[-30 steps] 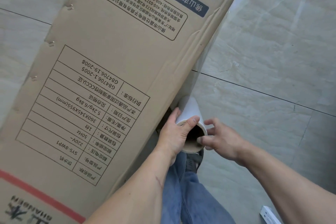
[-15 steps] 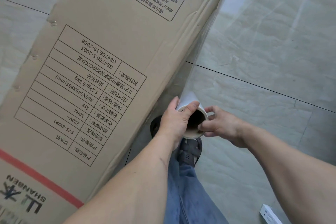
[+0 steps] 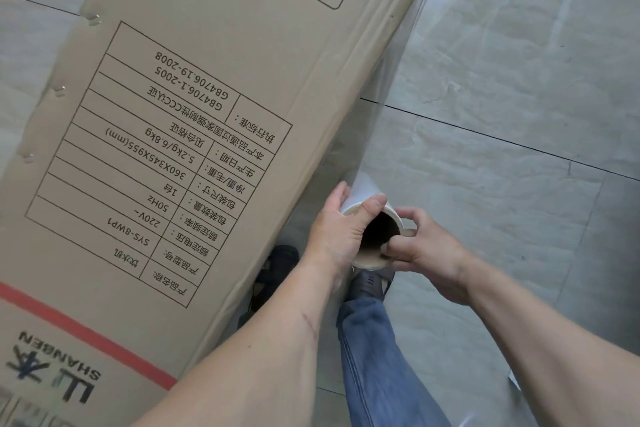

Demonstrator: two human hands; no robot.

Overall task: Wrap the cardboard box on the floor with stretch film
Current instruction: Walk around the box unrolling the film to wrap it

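A tall brown cardboard box with printed tables and a red stripe fills the left and centre of the head view. Right beside its right edge I hold a roll of stretch film upright, its open cardboard core facing me. My left hand grips the roll from the left, thumb over the rim. My right hand pinches the rim from the right, thumb inside the core. A clear sheet of film runs from the roll up along the box's right side.
Grey tiled floor lies to the right of the box and shows at far left. My jeans leg and dark shoes stand just below the roll, close to the box. A small white object lies on the floor at lower right.
The box has shifted up and left in view. Both hands keep their hold on the roll, which has stayed by the box's right side, and more stretched film shows along that side.
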